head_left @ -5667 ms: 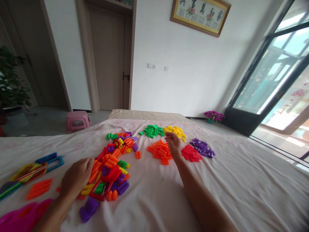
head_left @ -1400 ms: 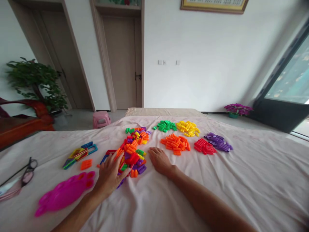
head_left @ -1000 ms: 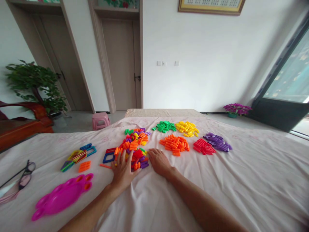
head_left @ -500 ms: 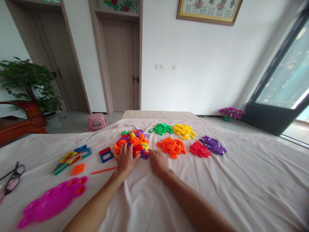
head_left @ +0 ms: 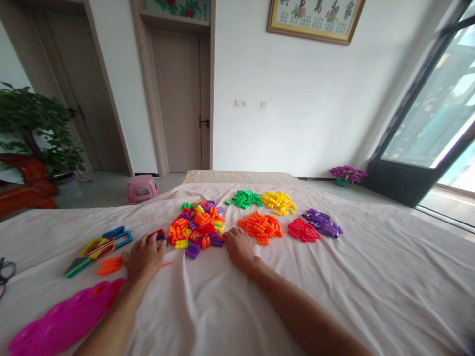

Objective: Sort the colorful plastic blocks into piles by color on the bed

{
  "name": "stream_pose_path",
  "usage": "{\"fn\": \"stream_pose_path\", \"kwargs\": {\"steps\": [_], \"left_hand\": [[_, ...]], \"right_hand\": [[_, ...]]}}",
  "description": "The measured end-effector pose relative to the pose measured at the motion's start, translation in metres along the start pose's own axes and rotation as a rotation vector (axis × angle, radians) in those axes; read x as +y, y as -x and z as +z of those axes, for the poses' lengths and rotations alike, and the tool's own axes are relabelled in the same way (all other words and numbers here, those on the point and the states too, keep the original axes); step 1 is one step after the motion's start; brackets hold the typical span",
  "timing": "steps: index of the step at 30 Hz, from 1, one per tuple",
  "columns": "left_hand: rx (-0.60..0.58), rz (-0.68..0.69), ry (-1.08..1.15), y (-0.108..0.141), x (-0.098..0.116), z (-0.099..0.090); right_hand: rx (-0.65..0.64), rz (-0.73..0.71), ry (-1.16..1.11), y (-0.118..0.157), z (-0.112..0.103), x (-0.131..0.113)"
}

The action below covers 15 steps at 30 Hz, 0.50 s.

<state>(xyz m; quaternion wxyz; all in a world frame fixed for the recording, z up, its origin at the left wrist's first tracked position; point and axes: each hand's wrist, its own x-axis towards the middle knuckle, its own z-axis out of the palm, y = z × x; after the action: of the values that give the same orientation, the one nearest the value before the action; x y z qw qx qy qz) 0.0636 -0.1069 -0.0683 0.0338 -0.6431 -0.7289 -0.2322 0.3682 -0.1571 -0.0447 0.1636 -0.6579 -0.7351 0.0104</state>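
Note:
My left hand [head_left: 144,258] is spread low over the cloth, beside a red and blue frame piece [head_left: 157,236] that its fingers partly cover. An orange block group [head_left: 110,266] lies just left of it, and a thin orange stick [head_left: 167,263] shows at its right. My right hand [head_left: 239,247] rests on the cloth with fingers bent, its tips at the right edge of a mixed heap of coloured pieces [head_left: 200,222]; what it holds, if anything, is hidden. Right of it lies an orange pile [head_left: 261,226].
Green [head_left: 245,199], yellow [head_left: 278,202], red [head_left: 303,230] and purple [head_left: 322,222] piles lie farther back and right. Magnetic frames [head_left: 94,248], a pink tray [head_left: 63,319] and glasses [head_left: 6,272] lie at the left. A pink stool [head_left: 142,189] stands beyond the table.
My left hand has moved left, off the mixed heap to the red and blue frame piece. My right hand stays by the heap. The view has shifted slightly right.

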Motion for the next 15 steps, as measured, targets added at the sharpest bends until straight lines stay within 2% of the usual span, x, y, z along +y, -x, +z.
{"fn": "stream_pose_path", "kwargs": {"steps": [3, 7, 11, 15], "left_hand": [[-0.042, 0.058, -0.036, 0.0, -0.008, 0.007], [-0.015, 0.12, -0.081, -0.004, -0.012, 0.012], [-0.017, 0.149, -0.103, -0.008, -0.014, 0.015], [-0.026, 0.173, -0.122, -0.009, -0.014, 0.016]], "right_hand": [[-0.021, -0.047, 0.054, -0.005, 0.001, 0.002], [-0.026, -0.026, 0.052, -0.008, -0.006, 0.01], [0.123, 0.066, 0.054, -0.012, -0.024, 0.029], [0.284, 0.183, 0.099, -0.018, -0.044, 0.06]]}}
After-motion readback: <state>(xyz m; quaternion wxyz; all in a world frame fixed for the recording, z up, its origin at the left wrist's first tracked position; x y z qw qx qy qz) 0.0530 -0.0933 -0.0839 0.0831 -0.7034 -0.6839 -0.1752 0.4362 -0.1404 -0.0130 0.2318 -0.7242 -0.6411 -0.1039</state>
